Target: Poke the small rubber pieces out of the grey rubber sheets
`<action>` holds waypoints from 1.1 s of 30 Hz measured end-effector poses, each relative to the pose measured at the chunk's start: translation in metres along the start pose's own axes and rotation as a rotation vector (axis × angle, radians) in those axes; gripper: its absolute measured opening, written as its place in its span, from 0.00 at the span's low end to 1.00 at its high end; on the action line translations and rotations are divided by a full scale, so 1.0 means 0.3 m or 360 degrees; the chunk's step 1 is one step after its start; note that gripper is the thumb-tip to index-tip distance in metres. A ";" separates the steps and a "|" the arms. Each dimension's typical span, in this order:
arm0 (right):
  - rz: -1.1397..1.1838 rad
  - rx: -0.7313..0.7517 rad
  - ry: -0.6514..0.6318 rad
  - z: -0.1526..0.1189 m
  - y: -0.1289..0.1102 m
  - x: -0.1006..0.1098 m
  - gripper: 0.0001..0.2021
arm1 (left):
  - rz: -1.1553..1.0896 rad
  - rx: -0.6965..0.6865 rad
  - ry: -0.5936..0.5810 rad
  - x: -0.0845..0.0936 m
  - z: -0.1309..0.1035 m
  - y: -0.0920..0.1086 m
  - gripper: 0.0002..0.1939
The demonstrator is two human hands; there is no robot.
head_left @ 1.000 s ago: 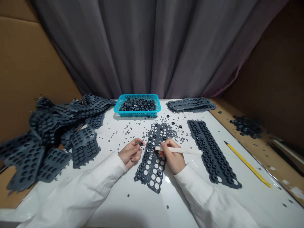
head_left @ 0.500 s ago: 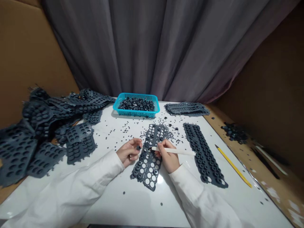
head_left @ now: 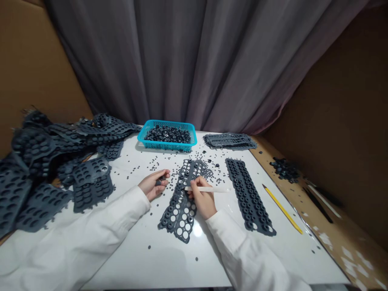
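Note:
My left hand (head_left: 154, 184) is curled just left of a perforated dark rubber sheet (head_left: 185, 198), with a small black rubber piece (head_left: 158, 182) showing inside the fingers. Whether it holds more of them is hidden. Pinched in my right hand (head_left: 202, 198) is a slim white stick-like tool (head_left: 216, 189), its tip pointing left onto the sheet. Black ring-shaped pieces sit in some of the sheet's holes, and the white table shows through others. To the right lies a second rubber strip (head_left: 250, 196), nearly covered with ring pieces.
A blue basket (head_left: 167, 146) of black pieces stands at the back. Rubber sheets (head_left: 60, 141) are heaped on the left, and a flat stack (head_left: 229, 141) lies at back right. Right of the strip are a yellow pencil-like tool (head_left: 281, 208) and a dark pile (head_left: 284, 169). Tiny discs litter the table.
My left hand has drawn a little up and left, away from the sheet, and its fingers have folded over the black piece. My right hand keeps the white tool at the sheet. The view has shifted slightly.

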State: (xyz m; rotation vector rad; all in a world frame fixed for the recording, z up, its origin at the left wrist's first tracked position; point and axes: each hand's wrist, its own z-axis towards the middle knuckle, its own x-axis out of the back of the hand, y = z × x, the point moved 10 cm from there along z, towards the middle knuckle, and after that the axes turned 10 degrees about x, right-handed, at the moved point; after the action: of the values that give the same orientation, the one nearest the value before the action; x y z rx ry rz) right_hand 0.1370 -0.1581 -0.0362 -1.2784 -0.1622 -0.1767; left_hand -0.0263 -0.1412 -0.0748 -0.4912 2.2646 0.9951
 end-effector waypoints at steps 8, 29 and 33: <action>-0.0172 0.0171 -0.0111 0.043 0.009 -0.010 0.12 | 0.1740 -0.0436 0.0152 -0.097 0.075 0.091 0.10; -0.0349 0.0253 -0.0037 0.053 -0.025 0.009 0.12 | 0.3342 -0.0908 -0.0751 -0.331 0.095 0.018 0.10; -0.0355 0.0231 -0.0054 0.052 -0.038 0.006 0.12 | 0.3389 -0.0983 -0.0792 -0.374 0.067 0.000 0.06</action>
State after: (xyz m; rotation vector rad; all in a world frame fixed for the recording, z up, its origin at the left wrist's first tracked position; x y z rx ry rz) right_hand 0.1358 -0.1464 -0.0208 -1.1177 -0.3413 -0.3288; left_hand 0.0649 -0.1163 -0.0113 2.1283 1.1968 2.1834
